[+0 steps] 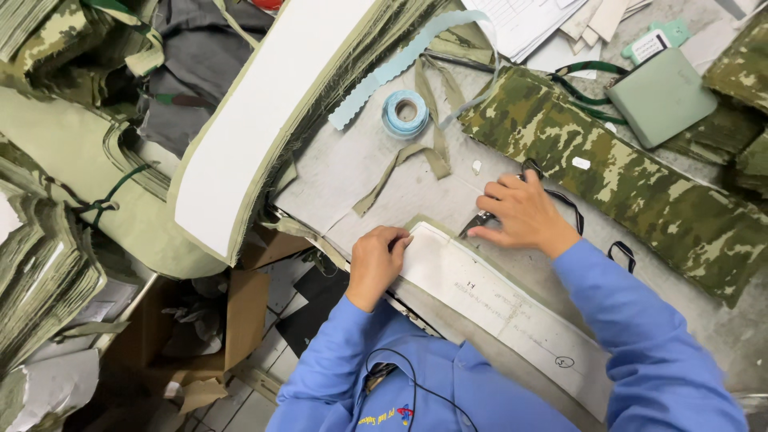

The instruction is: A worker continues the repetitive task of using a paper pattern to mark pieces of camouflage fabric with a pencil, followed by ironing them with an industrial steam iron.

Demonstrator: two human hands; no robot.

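My left hand [376, 260] is closed on the end of a long white fabric strip [496, 308] backed with olive cloth, which lies diagonally on the grey table [360, 168]. My right hand [524, 214] grips black-handled scissors [480, 220], blades pointing at the strip's end beside my left fingers. Both sleeves are blue.
A camouflage cloth piece [632, 184] lies past my right hand. A blue tape roll [405, 112] and olive strips sit further back. A thick stack of cut fabric with a white top [256, 112] stands at the left. A green box [661, 96] and papers [528, 20] are at the top right.
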